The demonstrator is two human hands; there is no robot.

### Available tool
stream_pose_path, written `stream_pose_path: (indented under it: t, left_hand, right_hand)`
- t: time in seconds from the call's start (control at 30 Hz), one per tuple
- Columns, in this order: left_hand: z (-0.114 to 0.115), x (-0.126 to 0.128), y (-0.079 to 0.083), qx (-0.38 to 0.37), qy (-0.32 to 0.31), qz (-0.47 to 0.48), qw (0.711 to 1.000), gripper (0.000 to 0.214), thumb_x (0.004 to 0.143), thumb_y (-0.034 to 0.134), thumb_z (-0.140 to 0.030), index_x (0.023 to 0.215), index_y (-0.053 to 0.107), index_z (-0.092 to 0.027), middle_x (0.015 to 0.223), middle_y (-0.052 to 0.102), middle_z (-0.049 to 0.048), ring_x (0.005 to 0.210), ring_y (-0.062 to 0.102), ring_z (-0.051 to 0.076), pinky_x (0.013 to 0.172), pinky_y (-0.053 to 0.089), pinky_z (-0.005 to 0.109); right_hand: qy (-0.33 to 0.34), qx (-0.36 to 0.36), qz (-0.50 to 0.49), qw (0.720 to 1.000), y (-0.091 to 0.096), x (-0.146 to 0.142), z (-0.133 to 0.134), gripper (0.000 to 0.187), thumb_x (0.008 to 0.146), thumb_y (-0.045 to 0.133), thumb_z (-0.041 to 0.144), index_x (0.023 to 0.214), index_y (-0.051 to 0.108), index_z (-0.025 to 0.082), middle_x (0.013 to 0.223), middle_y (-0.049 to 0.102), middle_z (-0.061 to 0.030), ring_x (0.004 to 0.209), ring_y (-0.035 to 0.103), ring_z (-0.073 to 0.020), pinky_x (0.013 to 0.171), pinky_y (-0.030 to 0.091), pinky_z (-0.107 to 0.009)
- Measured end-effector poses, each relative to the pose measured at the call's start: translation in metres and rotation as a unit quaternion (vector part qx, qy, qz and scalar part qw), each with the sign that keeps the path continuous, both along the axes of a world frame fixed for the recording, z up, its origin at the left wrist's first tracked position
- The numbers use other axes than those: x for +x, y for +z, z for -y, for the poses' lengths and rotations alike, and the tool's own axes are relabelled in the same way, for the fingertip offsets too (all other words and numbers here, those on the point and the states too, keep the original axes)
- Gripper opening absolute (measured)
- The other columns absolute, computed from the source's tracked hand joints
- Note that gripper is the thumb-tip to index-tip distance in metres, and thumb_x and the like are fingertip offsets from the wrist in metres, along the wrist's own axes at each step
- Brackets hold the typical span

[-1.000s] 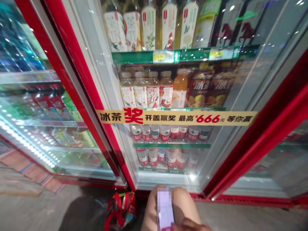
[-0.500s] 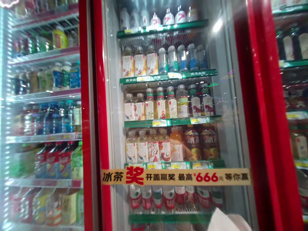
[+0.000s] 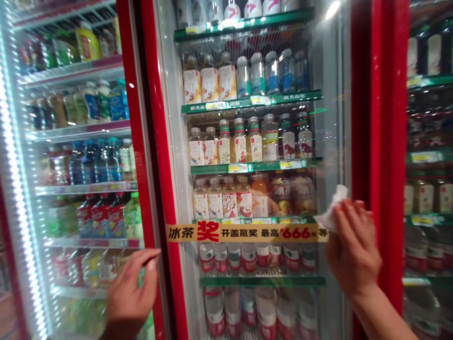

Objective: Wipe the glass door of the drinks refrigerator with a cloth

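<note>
I face a drinks fridge with a red frame (image 3: 150, 156) and a glass door (image 3: 329, 118). My right hand (image 3: 352, 248) presses a white cloth (image 3: 332, 212) flat against the glass at the door's right side, beside a yellow banner sticker (image 3: 247, 232). My left hand (image 3: 132, 288) rests on the red frame at the lower left, fingers curled loosely against it and holding nothing. Behind the glass, rows of tea and water bottles (image 3: 226, 144) stand on green shelves.
A second lit fridge (image 3: 78, 156) full of bottles stands to the left. Another red-framed fridge (image 3: 424, 156) stands to the right. The red door post (image 3: 380, 141) rises just right of my right hand.
The view rose from the floor and fridge bottom to the middle shelves. Both my hands came up into view, the right one bringing the white cloth onto the glass.
</note>
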State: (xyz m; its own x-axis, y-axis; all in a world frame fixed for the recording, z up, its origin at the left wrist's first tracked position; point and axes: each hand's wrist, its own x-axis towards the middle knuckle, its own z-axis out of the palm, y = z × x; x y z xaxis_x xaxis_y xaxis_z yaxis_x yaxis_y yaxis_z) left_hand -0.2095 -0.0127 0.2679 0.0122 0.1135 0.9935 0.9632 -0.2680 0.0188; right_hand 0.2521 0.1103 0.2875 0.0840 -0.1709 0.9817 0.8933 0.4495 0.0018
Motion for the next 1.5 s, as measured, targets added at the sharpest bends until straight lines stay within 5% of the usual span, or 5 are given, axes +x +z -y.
stream_pose_path:
  t: [0.37,0.63,0.93,1.17,1.5]
  left_hand:
    - [-0.119,0.076,-0.017,0.001,0.076,-0.051,0.996,0.085,0.101,0.061,-0.025,0.176,0.020,-0.029,0.185,0.020,0.0083,0.175,0.008,0.030,0.144,0.007,0.059]
    - [-0.121,0.077,-0.019,0.027,0.086,-0.073,0.993,0.085,0.101,0.062,-0.024,0.176,0.021,-0.024,0.185,0.017,0.0081,0.175,0.008,0.029,0.144,0.006,0.054]
    - [-0.114,0.056,0.031,0.092,0.069,-0.107,0.988,0.082,0.096,0.070,-0.020,0.168,0.039,-0.045,0.168,0.055,0.0019,0.162,0.043,0.026,0.137,0.032,0.051]
    - [-0.124,0.069,0.046,0.027,0.091,-0.099,0.991,0.082,0.103,0.061,-0.032,0.175,0.022,-0.034,0.184,0.022,0.0056,0.174,0.011,0.030,0.143,0.006,0.059]
    - [-0.123,0.063,0.037,0.028,0.064,-0.098,0.993,0.085,0.101,0.065,-0.036,0.175,0.023,-0.035,0.184,0.021,0.0059,0.173,0.014,0.033,0.142,0.014,0.063]
  right_hand:
    - [-0.077,-0.179,0.132,0.972,-0.012,-0.006,-0.037,0.083,0.109,0.045,0.053,0.178,0.005,0.030,0.187,0.003,-0.0046,0.174,0.004,-0.0373,0.138,0.016,-0.068]
    - [0.005,-0.117,0.293,0.949,-0.036,-0.112,-0.029,0.112,0.095,0.049,0.088,0.178,0.016,0.020,0.184,0.023,-0.0038,0.174,0.000,-0.0338,0.141,0.021,-0.058]
    - [-0.063,-0.209,0.001,0.976,0.068,-0.057,-0.042,0.094,0.111,0.040,0.061,0.176,-0.013,0.017,0.185,-0.018,-0.0145,0.171,-0.005,-0.0481,0.135,0.017,-0.077]
    - [0.007,-0.105,0.385,0.917,-0.013,-0.109,-0.029,0.108,0.096,0.050,0.087,0.177,0.020,0.023,0.185,0.022,-0.0058,0.173,0.012,-0.0335,0.141,0.021,-0.054]
    - [-0.044,-0.178,0.162,0.970,0.034,-0.078,-0.029,0.091,0.107,0.038,0.073,0.179,0.003,0.028,0.186,-0.001,-0.0042,0.173,0.006,-0.0408,0.136,0.028,-0.068]
